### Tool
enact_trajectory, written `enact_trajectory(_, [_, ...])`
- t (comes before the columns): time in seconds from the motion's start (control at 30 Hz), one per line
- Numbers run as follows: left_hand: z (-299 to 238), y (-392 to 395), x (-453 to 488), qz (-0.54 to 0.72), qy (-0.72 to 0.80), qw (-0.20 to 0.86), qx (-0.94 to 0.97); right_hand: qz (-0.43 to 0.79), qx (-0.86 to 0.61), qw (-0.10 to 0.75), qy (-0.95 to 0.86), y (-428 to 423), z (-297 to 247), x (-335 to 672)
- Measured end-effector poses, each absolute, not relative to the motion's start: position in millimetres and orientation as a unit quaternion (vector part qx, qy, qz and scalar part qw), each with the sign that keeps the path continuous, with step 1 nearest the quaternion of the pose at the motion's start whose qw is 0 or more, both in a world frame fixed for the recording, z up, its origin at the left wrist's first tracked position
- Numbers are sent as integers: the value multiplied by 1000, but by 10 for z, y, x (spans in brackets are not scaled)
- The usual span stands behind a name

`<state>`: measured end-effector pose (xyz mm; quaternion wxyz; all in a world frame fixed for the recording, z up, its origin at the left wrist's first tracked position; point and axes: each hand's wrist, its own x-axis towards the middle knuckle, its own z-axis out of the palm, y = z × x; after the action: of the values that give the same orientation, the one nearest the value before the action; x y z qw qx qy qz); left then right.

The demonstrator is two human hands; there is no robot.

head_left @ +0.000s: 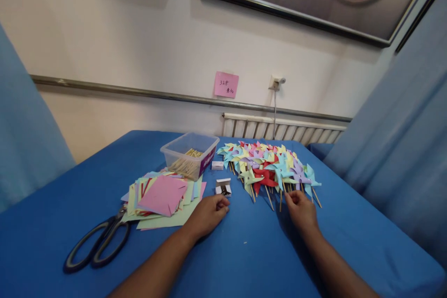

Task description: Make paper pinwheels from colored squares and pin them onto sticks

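My left hand (208, 214) rests on the blue cloth with its fingers curled closed, and nothing shows in it. Just beyond its fingertips stands a small open white box (223, 187) with dark metallic bits inside. On the right, my right hand (302, 210) is closed in a pinch on the thin wooden stick of a pinwheel, at the front of a pile of pinwheels (267, 177). Their paper heads are red, yellow, light blue, purple and pink. Which head belongs to the pinched stick is hard to tell.
Left of my left hand lies a stack of coloured paper squares (164, 194), with big dark-handled scissors (101, 242) beside it. Behind are a clear plastic tub (190, 151) of wooden sticks and a closed small white box (217, 165). A radiator (284, 128) stands past the table (240, 265).
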<state>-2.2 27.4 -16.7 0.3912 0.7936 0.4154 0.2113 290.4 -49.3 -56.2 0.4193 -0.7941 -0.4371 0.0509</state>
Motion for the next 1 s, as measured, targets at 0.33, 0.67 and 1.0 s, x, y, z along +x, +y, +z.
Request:
enact_trajectory(0.33, [-143,286,-35,208,411,403,791,42,-801,426,-417,-450,-606,2887])
enact_trajectory(0.67, [-124,271,-33,203,415,397,793,62,-795,374,-474,-454,-616,2791])
enact_trajectory(1.0, [-121,262,-25,198,420,393,793,34,-845,363,-391,-550,-579,2958])
